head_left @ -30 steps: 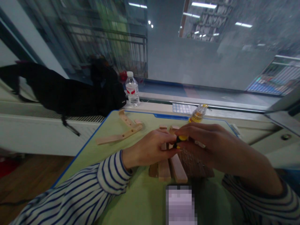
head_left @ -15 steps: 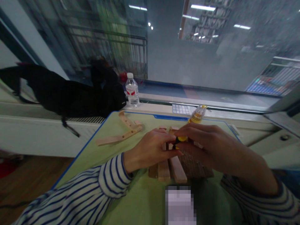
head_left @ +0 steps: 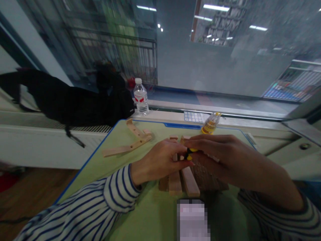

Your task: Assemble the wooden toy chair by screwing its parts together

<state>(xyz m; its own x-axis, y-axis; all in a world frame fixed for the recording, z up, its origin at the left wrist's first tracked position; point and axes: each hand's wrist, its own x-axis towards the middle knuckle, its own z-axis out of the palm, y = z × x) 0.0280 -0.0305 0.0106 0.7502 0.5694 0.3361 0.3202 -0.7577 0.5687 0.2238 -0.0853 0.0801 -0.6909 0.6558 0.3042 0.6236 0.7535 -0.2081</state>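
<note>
Both hands meet over a slatted wooden piece (head_left: 184,182) lying on the green mat (head_left: 120,187). My right hand (head_left: 223,160) is closed round a small yellow-and-black tool (head_left: 188,155), its fingers bent over the top. My left hand (head_left: 160,160) rests on the slats, its fingertips pinched against the lower end of the tool. A patch of woven brown material (head_left: 205,177) lies under my right hand. Both sleeves are blue-and-white striped.
An angled wooden part (head_left: 130,140) with holes lies at the mat's far left. A small yellow-capped bottle (head_left: 211,123) stands at the far edge. A water bottle (head_left: 140,97) and a black bag (head_left: 72,100) sit on the sill by the window.
My right hand has sunk a little and its fingers now cover more of the yellow tool. The left hand and the wooden piece stay put.
</note>
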